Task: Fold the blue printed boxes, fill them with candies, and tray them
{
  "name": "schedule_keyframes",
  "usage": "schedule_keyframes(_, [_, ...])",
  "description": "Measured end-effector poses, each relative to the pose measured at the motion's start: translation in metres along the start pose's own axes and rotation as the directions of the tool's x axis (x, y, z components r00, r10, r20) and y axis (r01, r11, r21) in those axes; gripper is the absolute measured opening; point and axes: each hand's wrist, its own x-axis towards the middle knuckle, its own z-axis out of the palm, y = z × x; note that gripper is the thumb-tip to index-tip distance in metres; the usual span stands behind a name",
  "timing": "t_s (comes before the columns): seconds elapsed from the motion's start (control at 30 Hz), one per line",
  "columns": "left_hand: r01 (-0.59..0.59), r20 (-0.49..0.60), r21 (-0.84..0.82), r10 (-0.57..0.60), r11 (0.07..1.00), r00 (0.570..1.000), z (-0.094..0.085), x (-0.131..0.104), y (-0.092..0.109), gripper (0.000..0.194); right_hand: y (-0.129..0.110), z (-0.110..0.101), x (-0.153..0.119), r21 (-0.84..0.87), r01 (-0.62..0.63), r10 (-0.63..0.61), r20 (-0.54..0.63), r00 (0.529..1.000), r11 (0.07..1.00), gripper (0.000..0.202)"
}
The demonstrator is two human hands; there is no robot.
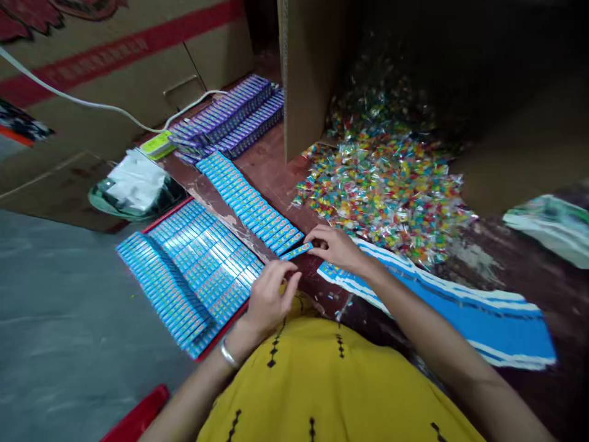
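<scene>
While my right hand (338, 245) pinches a slim blue cardboard box (297, 250) at the row's end, keeping it aligned, my left hand (271, 299) hovers beside it with loosely curled, empty fingers.

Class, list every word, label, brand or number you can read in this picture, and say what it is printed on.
No text can be read.
Blue boxes: print too small and blurred.
Box between the left hand and right hand: coloured marks, unreadable.
Purple boxes: print too small.
Carton with a red band: faint marks, blurred.
Sweet wrappers: nothing legible.
</scene>
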Motion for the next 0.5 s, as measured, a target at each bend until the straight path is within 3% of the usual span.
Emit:
schedule_keyframes(0.1, [0.028,0.133,-0.042,-0.023,0.999,0.991,0.024,0.007,-0.001,0.026,0.001,0.003,0.003,0.063,-0.061,0.065,-0.066,0.996,0.996,0.02])
schedule_keyframes(0.2, [0.12,0.171,-0.042,-0.111,0.992,0.979,0.037,0.011,-0.007,0.036,0.0,-0.008,-0.003,0.05,-0.106,0.114,-0.179,0.977,0.993,0.014])
schedule_keyframes(0.33, [0.18,0.185,-0.061,-0.166,0.982,0.969,0.039,0.011,-0.015,0.041,-0.001,-0.038,-0.025,-0.028,-0.2,0.182,-0.315,0.932,0.979,0.008])
schedule_keyframes(0.5, [0.118,0.276,-0.017,-0.109,0.993,0.955,0.042,0.02,0.0,0.041,0.003,-0.064,-0.05,-0.179,-0.325,0.265,-0.294,0.918,0.929,0.009])
